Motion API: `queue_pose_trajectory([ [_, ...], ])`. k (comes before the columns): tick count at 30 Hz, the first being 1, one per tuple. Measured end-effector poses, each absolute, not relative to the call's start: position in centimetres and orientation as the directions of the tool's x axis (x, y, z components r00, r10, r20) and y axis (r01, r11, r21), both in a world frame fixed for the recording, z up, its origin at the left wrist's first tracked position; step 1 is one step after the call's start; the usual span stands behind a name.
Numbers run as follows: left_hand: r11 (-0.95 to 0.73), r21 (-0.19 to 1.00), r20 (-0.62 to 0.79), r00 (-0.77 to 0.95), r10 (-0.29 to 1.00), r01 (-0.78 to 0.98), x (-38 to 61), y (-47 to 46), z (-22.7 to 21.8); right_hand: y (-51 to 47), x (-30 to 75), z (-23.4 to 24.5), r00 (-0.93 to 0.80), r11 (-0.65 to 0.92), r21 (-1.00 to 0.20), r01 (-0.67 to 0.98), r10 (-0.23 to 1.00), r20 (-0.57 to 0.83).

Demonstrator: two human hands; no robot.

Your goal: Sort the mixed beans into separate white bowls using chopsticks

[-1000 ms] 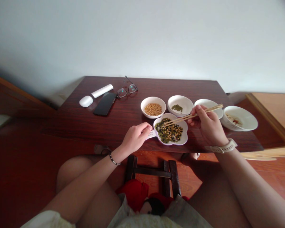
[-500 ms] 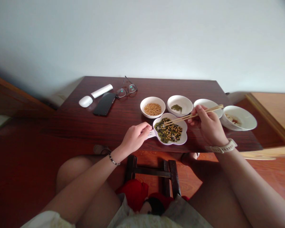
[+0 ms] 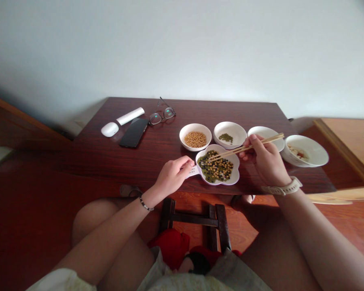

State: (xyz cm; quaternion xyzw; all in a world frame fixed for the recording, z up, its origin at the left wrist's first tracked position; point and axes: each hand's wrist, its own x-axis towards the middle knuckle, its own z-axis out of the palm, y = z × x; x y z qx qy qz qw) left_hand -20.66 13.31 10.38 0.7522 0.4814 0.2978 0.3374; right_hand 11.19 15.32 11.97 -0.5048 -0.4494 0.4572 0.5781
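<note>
My left hand (image 3: 173,174) is closed on the short handle of a white, flower-shaped dish (image 3: 235,174) near the table's front edge. Mixed beans (image 3: 216,167), green, yellow and black, lie in that dish. Between the fingers of my right hand (image 3: 265,157) is a pair of wooden chopsticks (image 3: 235,150), their tips down among the beans at the dish's upper left. Behind the dish stand a white bowl of yellow beans (image 3: 195,139) and a white bowl (image 3: 229,134) with a few green beans. My right hand partly hides another white bowl (image 3: 264,132).
At the right end of the dark wooden table (image 3: 157,161) sits a larger white bowl (image 3: 311,151) with pale pieces in it. Glasses (image 3: 162,116), a black phone (image 3: 134,132), a white stick-shaped case (image 3: 130,116) and a white rounded object (image 3: 109,129) lie on the left.
Almost nothing differs. The chopsticks have shifted very slightly, with their tips still among the beans; my left hand keeps its hold on the dish's handle.
</note>
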Motion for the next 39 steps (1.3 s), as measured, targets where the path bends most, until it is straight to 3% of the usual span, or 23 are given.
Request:
queue_pose_trajectory([
  [39,-0.304,0.797,0.119,0.357,0.927,0.522,-20.7,13.3,10.4,15.5,11.5,11.7,0.174,0.034,-0.989,-0.141,0.985,0.009],
])
